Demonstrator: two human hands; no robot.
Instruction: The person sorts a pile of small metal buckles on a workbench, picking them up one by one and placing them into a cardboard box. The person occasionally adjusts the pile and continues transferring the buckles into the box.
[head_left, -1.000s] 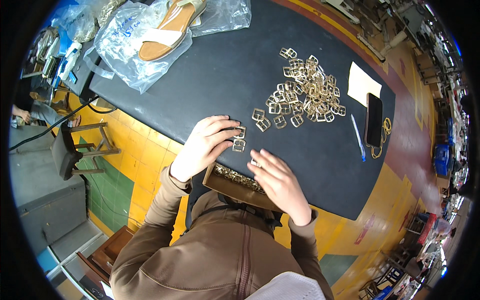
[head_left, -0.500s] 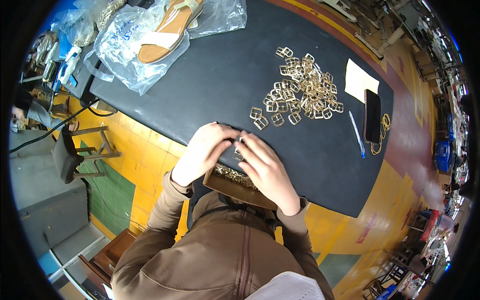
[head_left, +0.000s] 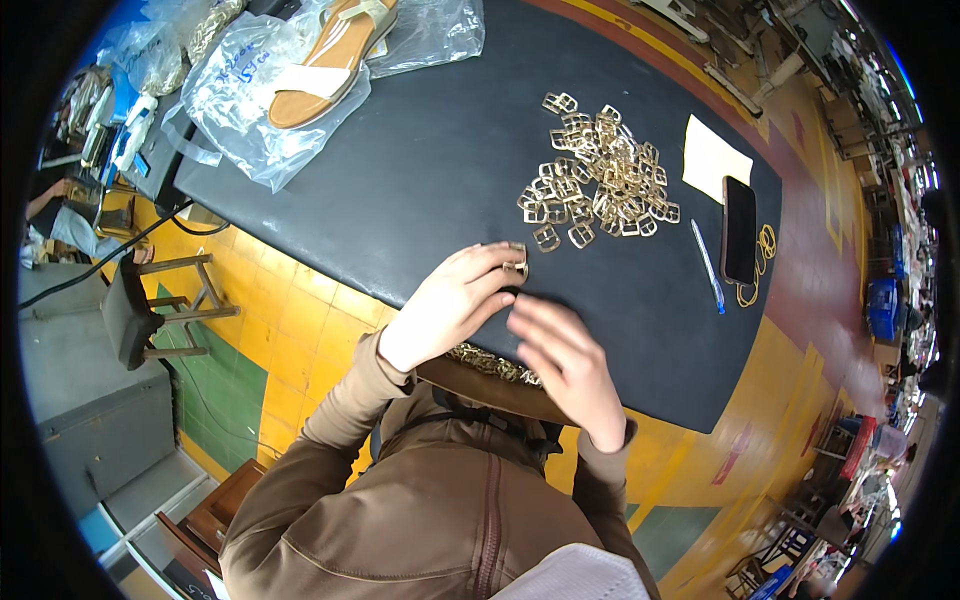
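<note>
My left hand [head_left: 452,303] rests at the near edge of the black table [head_left: 420,180], its fingertips pinching a small gold buckle [head_left: 516,262]. Just to its right, my right hand [head_left: 562,362] is blurred, fingers loosely spread, and I cannot see anything in it. A heap of several gold buckles [head_left: 600,180] lies on the table beyond both hands. Below my hands, a brown box of gold buckles [head_left: 487,365] sits against my chest, partly hidden.
A tan sandal in a clear plastic bag [head_left: 300,75] lies at the table's far left. A white paper [head_left: 715,160], black phone [head_left: 738,228], blue pen [head_left: 708,267] and yellow rubber bands [head_left: 760,260] lie at right. A stool [head_left: 150,305] stands on the yellow tiled floor.
My right hand moved up to meet the left over the buckle, then drew back toward me. My left hand has stayed in place with the buckle.
</note>
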